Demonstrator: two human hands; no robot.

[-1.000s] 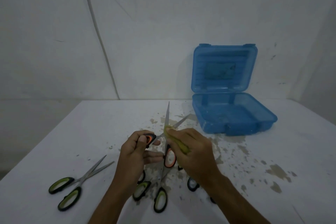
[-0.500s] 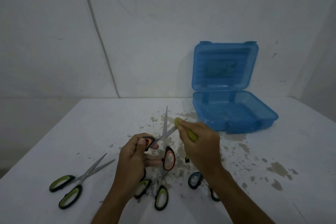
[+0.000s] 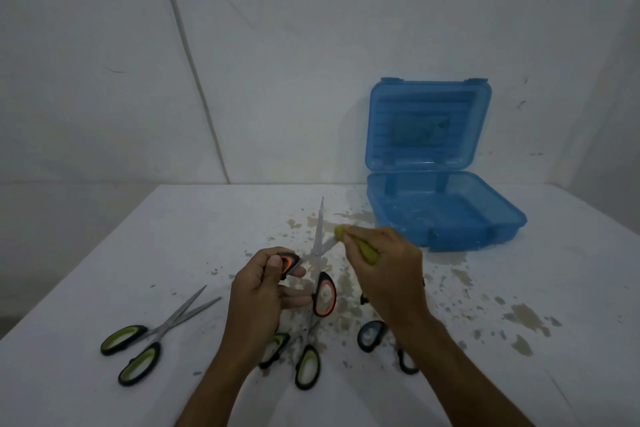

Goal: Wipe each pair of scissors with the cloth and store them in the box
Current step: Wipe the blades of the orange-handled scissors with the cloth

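Wiping underway: left hand (image 3: 258, 291) grips orange-handled scissors (image 3: 320, 274) splayed; right hand (image 3: 384, 270) pinches cloth (image 3: 360, 246) round one blade. Next, likely the other blade, beside that pinch.

Two bare forearms, no sleeves, left hand (image 3: 258, 291) and right hand (image 3: 388, 274) ungloved, ringless.

Dim, bluish, flat light with no clear source; shadows under the forearms are soft and faint. Wide-angle bending curves the wall seam (image 3: 194, 73) toward 11 o'clock. Corners darken, worst at 3 o'clock. Detail is soft and grainy throughout.
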